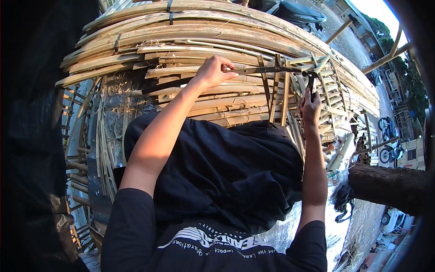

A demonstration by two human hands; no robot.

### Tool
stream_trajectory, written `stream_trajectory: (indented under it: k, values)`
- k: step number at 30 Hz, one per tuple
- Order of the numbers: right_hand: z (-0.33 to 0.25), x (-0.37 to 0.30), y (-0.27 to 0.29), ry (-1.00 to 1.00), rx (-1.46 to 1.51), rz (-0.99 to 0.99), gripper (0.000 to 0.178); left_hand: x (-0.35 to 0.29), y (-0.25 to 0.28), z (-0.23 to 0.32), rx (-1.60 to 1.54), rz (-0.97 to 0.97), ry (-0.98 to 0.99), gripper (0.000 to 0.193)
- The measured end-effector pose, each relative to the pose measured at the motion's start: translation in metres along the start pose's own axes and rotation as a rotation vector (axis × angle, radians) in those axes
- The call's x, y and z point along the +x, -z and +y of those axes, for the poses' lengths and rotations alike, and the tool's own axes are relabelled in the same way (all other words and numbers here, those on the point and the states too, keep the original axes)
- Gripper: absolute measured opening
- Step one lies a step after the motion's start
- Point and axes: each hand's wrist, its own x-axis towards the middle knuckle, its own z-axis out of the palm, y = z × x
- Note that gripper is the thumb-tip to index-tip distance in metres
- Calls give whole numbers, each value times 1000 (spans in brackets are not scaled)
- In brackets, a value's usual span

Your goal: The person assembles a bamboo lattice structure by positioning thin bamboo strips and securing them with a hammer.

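The left hand pinches a thin strip across upright slats; the right hand grips a hammer at the strip's right end. Seemingly hammering; the next move needs the strip steady.

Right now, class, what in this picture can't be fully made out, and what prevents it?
In the head view:
Hammer-like tool: lower handle covered by the right hand.
Dark strip: gripped part covered by the left hand.
Three slats: lower ends hidden by black clothing.
Brown log: right end lost in darkness.
Motorbikes: too small for detail.
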Motion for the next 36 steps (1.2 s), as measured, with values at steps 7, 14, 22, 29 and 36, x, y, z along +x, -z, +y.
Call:
stream_trajectory:
  k: [7, 14, 22, 29, 36]
  values:
    - [-75, 3, 27, 42, 222, 101, 30, 8, 63, 84, 94, 60, -127, 28]
    - [-114, -7, 28, 42, 550, 208, 24, 1, 113, 131, 30, 190, -233, 15]
    - [-122, -13, -2, 12, 536, 151, 26, -7, 179, 145, -17, 348, -273, 14]
    - [-126, -18, -31, 58, 580, 55, 35, -34, 207, 160, 60, 355, -257, 14]
    - [-173, -28, -64, 104, 616, 75, 33, -54, 210, 147, 245, 366, -233, 12]
